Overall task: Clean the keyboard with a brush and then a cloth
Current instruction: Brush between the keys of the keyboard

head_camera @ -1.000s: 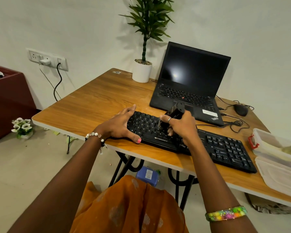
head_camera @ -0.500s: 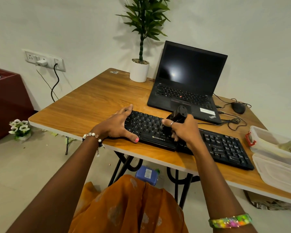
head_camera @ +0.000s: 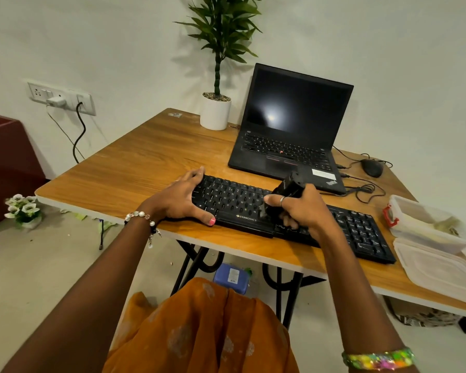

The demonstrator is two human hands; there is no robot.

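home office | wooden desk (head_camera: pixel 135 168) | laptop (head_camera: pixel 293 130) | potted plant (head_camera: pixel 218 63)

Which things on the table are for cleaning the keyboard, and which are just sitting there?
For the job: keyboard, brush in the right hand, left hand steadying the keyboard.

Just sitting there: laptop, mouse, potted plant, plastic box, lid.

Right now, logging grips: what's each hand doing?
Left hand: open, fingers straight, steadying the keyboard.
Right hand: gripping the brush.
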